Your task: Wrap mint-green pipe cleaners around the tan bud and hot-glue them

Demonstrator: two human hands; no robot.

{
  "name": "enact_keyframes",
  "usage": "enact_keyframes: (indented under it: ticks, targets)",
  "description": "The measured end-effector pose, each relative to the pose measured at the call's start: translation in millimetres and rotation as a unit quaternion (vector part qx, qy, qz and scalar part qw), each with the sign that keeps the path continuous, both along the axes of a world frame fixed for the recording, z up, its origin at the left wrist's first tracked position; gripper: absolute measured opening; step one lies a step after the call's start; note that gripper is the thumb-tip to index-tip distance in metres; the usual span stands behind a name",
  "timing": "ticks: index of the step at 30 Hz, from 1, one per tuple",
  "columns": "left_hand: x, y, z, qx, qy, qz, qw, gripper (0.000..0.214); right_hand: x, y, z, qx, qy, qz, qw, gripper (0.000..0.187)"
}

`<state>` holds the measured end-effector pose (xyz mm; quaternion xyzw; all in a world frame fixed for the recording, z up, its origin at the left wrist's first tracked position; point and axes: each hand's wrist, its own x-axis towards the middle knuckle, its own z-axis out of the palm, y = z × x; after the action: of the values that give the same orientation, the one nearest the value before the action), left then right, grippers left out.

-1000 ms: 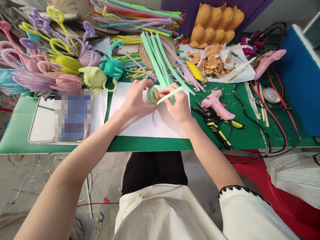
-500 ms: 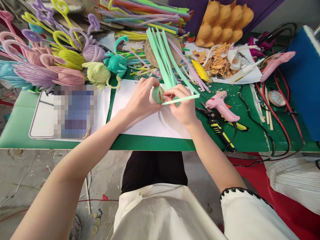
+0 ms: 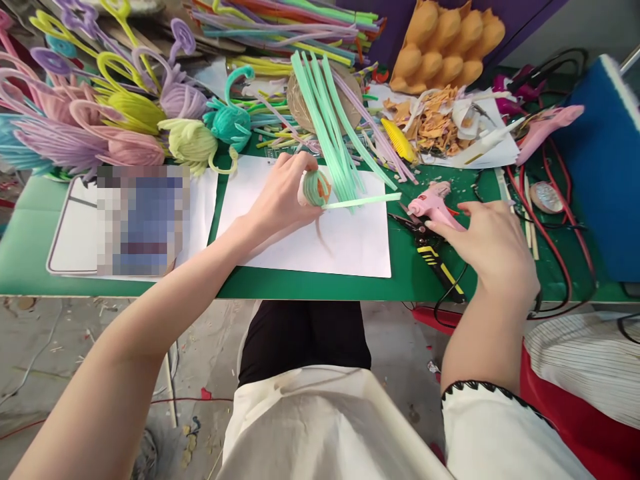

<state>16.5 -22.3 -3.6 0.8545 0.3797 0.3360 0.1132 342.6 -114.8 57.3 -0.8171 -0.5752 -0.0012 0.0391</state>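
My left hand (image 3: pixel 284 192) is closed round a small coil of mint-green pipe cleaner (image 3: pixel 316 187), held over a white sheet of paper (image 3: pixel 310 237). A loose end of the same pipe cleaner (image 3: pixel 365 201) sticks out to the right from the coil. My right hand (image 3: pixel 487 243) hovers with spread fingers over the pink glue gun (image 3: pixel 434 204) and the black-and-yellow pliers (image 3: pixel 430 250); its fingertips are close to the glue gun's handle, and I cannot tell whether they touch it. A bundle of mint-green pipe cleaners (image 3: pixel 325 123) lies just behind the coil.
Finished pipe-cleaner flowers (image 3: pixel 125 120) lie at the back left, loose coloured pipe cleaners (image 3: pixel 290 27) at the back. A tablet (image 3: pixel 120 223) is at the left. An orange foam tray (image 3: pixel 445 47), paper scraps (image 3: pixel 435 123), cables (image 3: pixel 550 227) and a blue box (image 3: pixel 607 167) crowd the right.
My right hand has let go of the pipe cleaner's end and moved right, over the glue gun. My left hand still holds the coil in the same place.
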Motion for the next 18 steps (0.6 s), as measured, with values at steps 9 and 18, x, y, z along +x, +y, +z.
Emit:
enact_keyframes:
  ticks: [9, 18]
  targets:
    - [9.7, -9.2, 8.7, 0.0, 0.024, 0.029, 0.999, 0.045, -6.3, 10.8, 4.7, -0.1, 0.027, -0.019, 0.994, 0.047]
    - [10.2, -12.2, 13.9, -0.028, 0.031, 0.028, 0.999, 0.046, 6.2, 14.1, 3.0, 0.058, 0.039, -0.075, 0.995, 0.03]
